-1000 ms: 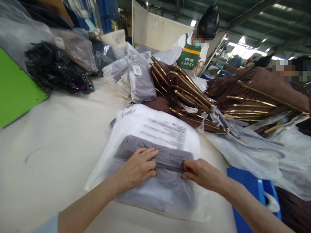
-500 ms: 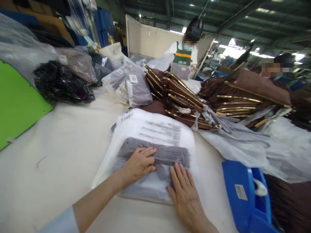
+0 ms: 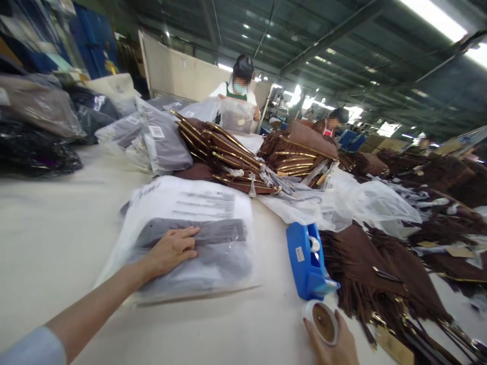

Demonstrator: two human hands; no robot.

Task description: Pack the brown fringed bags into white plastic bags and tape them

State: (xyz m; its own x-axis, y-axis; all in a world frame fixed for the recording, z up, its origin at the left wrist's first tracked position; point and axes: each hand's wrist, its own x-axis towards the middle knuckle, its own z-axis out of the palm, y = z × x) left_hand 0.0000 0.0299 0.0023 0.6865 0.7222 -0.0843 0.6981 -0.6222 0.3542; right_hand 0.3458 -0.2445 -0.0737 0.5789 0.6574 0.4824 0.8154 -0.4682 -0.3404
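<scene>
Our right hand point(image 3: 338, 345) has left the plastic-wrapped grey package point(image 3: 224, 268) and now grips a tape roll point(image 3: 323, 323), so only our left hand point(image 3: 172, 252), unclenched, presses the package beneath it. Just beyond the right hand, the blue tape dispenser point(image 3: 300, 279) bears a white label point(image 3: 300, 254); past the left hand, we find the black print point(image 3: 203, 204) too blurred to read

1. Reaches the left arm point(image 3: 102, 299) in from the lower left corner, with bare forearm below a pale blue sleeve point(image 3: 36, 350).
2. Lays the left hand point(image 3: 173, 251) palm down, pointing its slightly bent fingers point(image 3: 186, 238) rightward.
3. Keeps the right hand point(image 3: 335, 339) low, well apart from the left (forearm out of view), curling thumb and fingers into a wide grip.
</scene>
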